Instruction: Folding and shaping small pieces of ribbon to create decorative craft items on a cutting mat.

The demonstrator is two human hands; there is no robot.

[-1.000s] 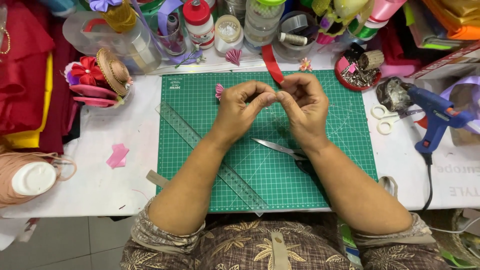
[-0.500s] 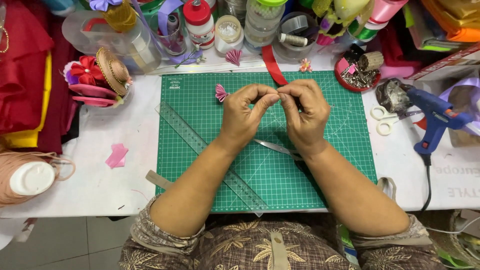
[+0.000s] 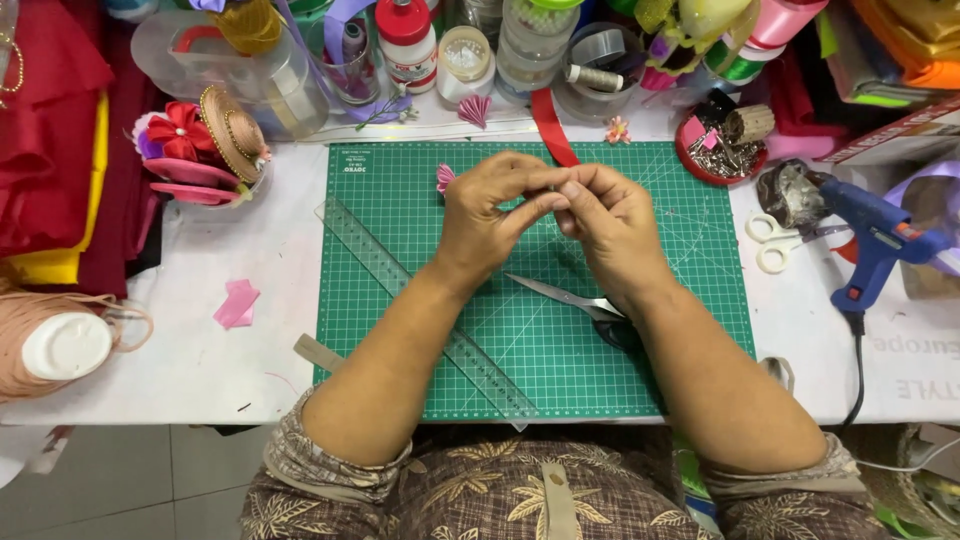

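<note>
My left hand [image 3: 490, 215] and right hand [image 3: 605, 220] have hardly moved since a moment ago; they still pinch together on the end of the red ribbon [image 3: 552, 125], which runs off to 12 o'clock over the green mat [image 3: 420, 300]; so I think I am still folding it; at 2 o'clock a red dish [image 3: 718, 150] holds small clips; at 11 o'clock a clear jar [image 3: 467, 62] holds white bits.

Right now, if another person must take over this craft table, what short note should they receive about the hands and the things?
Left hand and right hand meet fingertip to fingertip above the green cutting mat, pinching something too small to identify. A red ribbon runs from the back of the table toward the hands. Scissors lie on the mat under the right wrist; a clear ruler lies diagonally at left. One small pink folded piece sits beside the left hand. The glue gun rests at right.
</note>
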